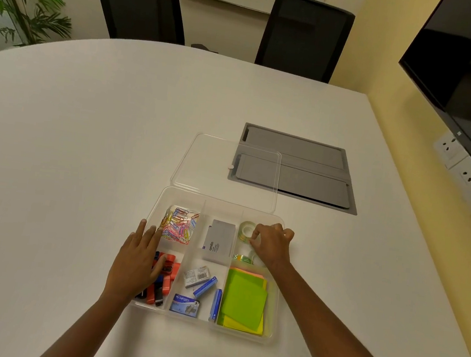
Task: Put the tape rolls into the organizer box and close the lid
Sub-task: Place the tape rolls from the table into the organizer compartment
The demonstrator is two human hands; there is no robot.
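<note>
A clear plastic organizer box (168,192) lies open on the white table. Its transparent lid (226,171) rests flat behind it. In the box's far right compartment lies a clear tape roll (245,230), and a green-patterned tape roll (243,258) sits just nearer. My right hand (272,245) hovers over this compartment, fingertips touching the clear roll; whether it grips the roll I cannot tell. My left hand (138,261) lies flat on the box's left edge, fingers spread over the stapler compartment.
Other compartments hold coloured paper clips (179,224), a grey card box (219,239), staple boxes (197,275) and green sticky notes (244,299). A grey cable hatch (311,169) is set in the table behind. Two black chairs stand beyond; a monitor hangs at right.
</note>
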